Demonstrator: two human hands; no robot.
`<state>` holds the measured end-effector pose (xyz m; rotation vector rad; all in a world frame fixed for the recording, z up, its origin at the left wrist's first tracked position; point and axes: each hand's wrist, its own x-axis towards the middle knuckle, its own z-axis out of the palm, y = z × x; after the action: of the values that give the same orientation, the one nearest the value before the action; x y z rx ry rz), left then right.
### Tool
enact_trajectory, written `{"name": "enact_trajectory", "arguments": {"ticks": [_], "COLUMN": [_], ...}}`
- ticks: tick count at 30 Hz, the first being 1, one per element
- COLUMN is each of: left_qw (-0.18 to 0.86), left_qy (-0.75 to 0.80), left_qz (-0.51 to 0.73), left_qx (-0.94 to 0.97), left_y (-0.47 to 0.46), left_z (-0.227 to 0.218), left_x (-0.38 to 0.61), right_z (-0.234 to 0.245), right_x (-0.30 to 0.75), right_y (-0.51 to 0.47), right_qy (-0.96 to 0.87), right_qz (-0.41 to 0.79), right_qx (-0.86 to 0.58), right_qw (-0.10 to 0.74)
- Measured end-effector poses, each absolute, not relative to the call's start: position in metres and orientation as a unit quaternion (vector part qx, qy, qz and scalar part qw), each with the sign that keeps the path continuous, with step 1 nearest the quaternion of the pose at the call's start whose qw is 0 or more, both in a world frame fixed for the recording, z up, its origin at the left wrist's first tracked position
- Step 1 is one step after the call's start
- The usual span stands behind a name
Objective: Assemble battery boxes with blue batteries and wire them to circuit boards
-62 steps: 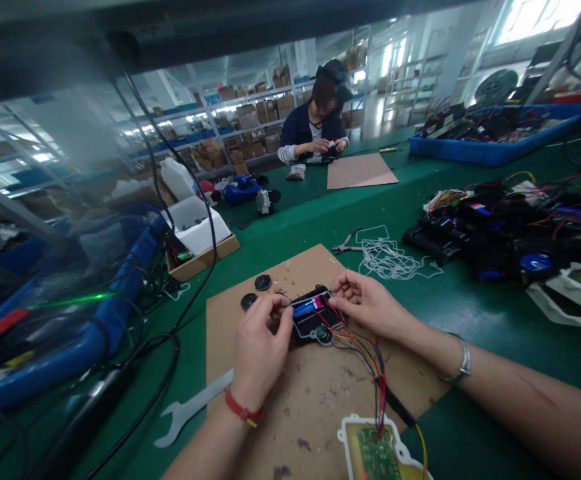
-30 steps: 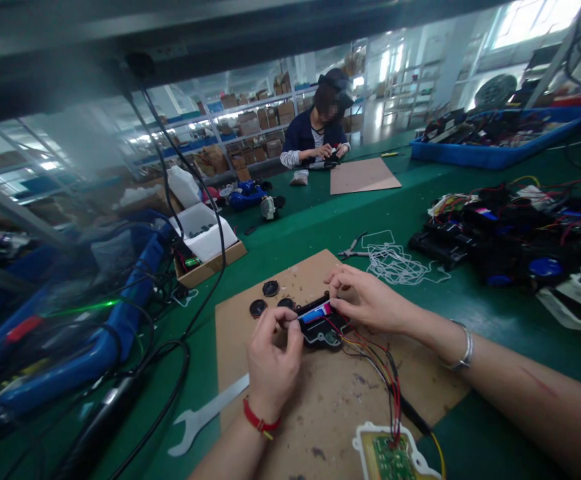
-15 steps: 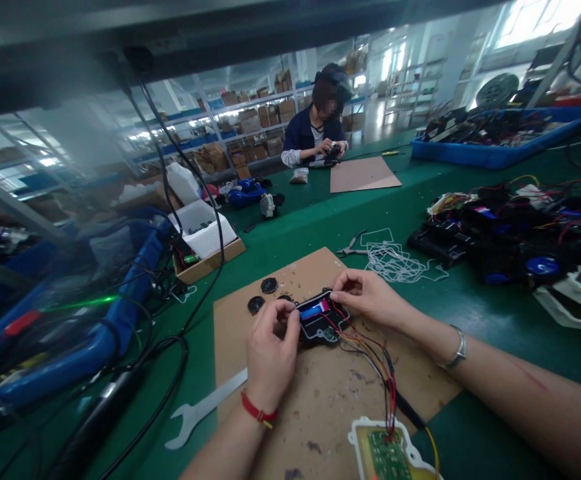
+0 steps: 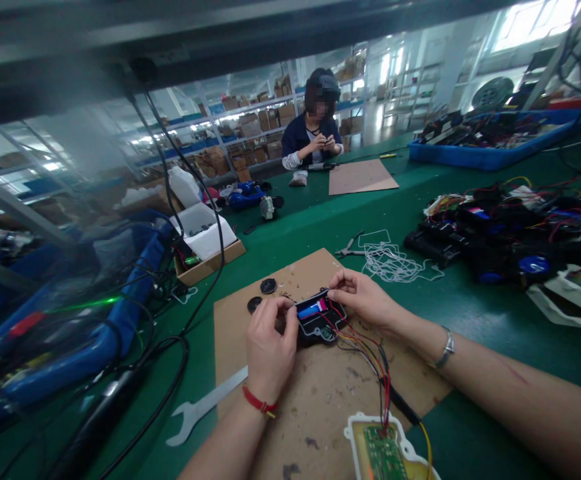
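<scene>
A black plastic housing (image 4: 326, 327) with a pale grey strip along its rim lies open side up in front of me. Inside it are a blue battery-like cylinder (image 4: 310, 310), a pink piece and thin wires. My left hand (image 4: 271, 339) is closed on the housing's left edge, thumb and fingers pinched there. At the upper right corner, my right hand (image 4: 363, 297) grips the rim between thumb and fingers. Coloured wires (image 4: 370, 353) run from the housing towards a white-framed green circuit board (image 4: 385, 453) at the bottom.
Beneath the housing is a cardboard sheet (image 4: 320, 400) with round black speakers (image 4: 269, 286). A wrench (image 4: 205, 407) lies left; pliers (image 4: 350, 247) and white cord (image 4: 393, 260) lie beyond. Black assemblies (image 4: 500, 233) are heaped right. A co-worker (image 4: 313, 127) sits opposite, handling something small.
My hands keep the same grip on the housing, with only slight shifts. The view has moved a little. The co-worker's hands have risen and the head has lifted.
</scene>
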<state>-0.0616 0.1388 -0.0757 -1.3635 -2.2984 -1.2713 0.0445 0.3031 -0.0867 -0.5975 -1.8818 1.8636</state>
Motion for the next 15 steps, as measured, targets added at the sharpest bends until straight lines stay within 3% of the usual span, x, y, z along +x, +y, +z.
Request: {"name": "enact_trajectory", "arguments": {"ticks": [7, 15], "left_qw": [0.087, 0.092], "left_qy": [-0.774, -0.773], "left_qz": [-0.419, -0.418], "left_qx": [-0.466, -0.469], "left_y": [0.1397, 0.1407], "left_z": [-0.0749, -0.0795], "left_x": [-0.0615, -0.0641], "right_z": [-0.0879, -0.0815], "right_x": [0.0432, 0.0455], "right_y": [0.2988, 0.2949], "right_qy": [-0.656, -0.657], "right_qz": [0.686, 0.691], "right_qx": [-0.224, -0.244], "right_qw": [0.224, 0.181]}}
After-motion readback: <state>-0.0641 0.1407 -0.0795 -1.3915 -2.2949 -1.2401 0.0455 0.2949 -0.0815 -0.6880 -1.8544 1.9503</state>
